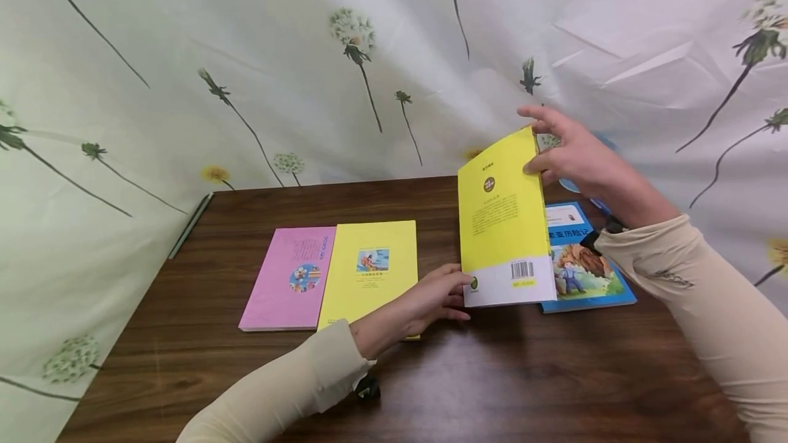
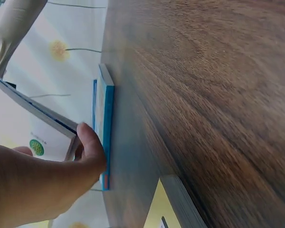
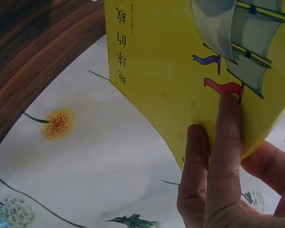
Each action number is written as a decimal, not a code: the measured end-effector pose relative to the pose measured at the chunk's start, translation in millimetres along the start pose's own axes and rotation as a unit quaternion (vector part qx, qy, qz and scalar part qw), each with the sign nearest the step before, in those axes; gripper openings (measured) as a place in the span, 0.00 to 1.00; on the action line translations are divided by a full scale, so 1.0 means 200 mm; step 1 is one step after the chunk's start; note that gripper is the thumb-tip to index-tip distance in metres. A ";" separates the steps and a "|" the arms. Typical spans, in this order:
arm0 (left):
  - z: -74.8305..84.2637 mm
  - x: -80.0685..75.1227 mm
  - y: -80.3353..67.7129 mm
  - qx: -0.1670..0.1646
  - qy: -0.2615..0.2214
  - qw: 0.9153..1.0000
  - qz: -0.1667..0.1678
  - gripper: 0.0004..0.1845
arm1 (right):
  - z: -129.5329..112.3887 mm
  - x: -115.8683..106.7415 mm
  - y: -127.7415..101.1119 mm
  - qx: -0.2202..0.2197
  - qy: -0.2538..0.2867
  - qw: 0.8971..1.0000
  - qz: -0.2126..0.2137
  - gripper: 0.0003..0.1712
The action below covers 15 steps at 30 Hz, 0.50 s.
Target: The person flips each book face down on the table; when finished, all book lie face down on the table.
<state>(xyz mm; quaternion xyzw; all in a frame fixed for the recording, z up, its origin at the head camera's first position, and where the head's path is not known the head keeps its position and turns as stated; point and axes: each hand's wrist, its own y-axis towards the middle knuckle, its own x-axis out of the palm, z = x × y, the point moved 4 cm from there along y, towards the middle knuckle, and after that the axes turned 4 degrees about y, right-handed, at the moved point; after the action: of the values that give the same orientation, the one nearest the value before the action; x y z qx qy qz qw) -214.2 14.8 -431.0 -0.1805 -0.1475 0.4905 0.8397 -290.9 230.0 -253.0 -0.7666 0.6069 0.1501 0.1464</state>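
Observation:
A yellow book (image 1: pixel 501 224) with a white lower band and barcode is raised above the table, its back cover turned toward me in the head view. My right hand (image 1: pixel 579 159) grips its upper right corner, thumb on the back cover. In the right wrist view, fingers (image 3: pixel 225 147) lie against the front cover, which shows a sailing ship. At the lower left corner, my left hand (image 1: pixel 434 296) pinches the book between thumb and fingers. The left wrist view shows its thumb (image 2: pixel 90 142) at the book's bottom edge.
On the dark wooden table (image 1: pixel 492 374), a pink book (image 1: pixel 283 279) lies left of another yellow book (image 1: pixel 369 251), side by side. A blue book (image 1: pixel 585 265) with a cartoon cover lies to the right, partly behind the raised one. A dandelion-print curtain (image 1: pixel 295 74) hangs behind.

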 end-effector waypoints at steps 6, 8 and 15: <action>-0.01 -0.05 -0.04 -0.007 0.021 0.999 0.031 0.33 | 0.06 -0.01 0.02 0.002 -0.022 1.000 -0.001 0.52; -0.01 -0.07 -0.06 -0.008 0.030 0.999 0.039 0.33 | 0.09 -0.01 0.03 0.004 -0.025 1.000 -0.007 0.52; -0.04 -0.12 -0.10 0.006 0.073 0.996 0.040 0.32 | 0.25 0.02 0.05 0.011 0.005 0.999 -0.041 0.53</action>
<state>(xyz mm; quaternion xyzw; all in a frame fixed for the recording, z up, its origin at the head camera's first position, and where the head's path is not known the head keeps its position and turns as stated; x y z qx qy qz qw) -207.0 -15.8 -430.5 -0.2166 -0.0753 0.5101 0.8290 -302.3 243.4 -300.5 -0.7897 0.5776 0.1334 0.1579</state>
